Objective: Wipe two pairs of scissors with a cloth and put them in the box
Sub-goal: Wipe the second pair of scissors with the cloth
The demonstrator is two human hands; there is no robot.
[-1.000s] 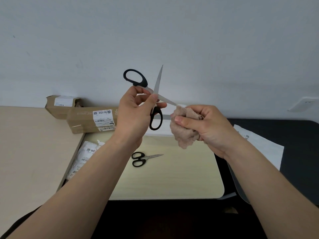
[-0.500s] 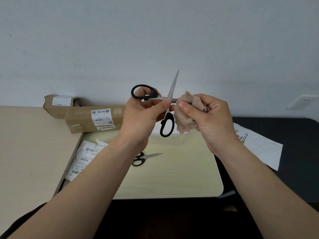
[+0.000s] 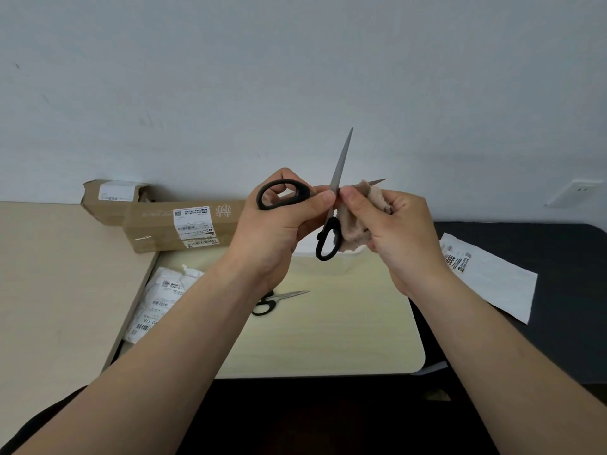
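Right, I see both hands raised at the centre of the frame, above the pale table. The left hand grips the held scissors by the upper black loop, its fingers curled behind the loop and the thumb stretched toward the pivot. These scissors are spread wide. 1 blade points up toward the top centre, the other runs off to the right, and the 2nd loop hangs below the pivot.

The right hand pinches the tan cloth around that right-running blade, thumb in front and the other fingers curled behind. Only the blade's tip pokes out at the cloth's upper right. The thumbs of the 2 hands sit just beside each other at the pivot.

The small scissors lie flat on the pale table below the left hand, blades together and pointing right, handles partly hidden by the wrist.

At the left of the frame a long cardboard box lies against the wall, with a white labelled packet below it. Another white packet lies on the dark surface at the right.
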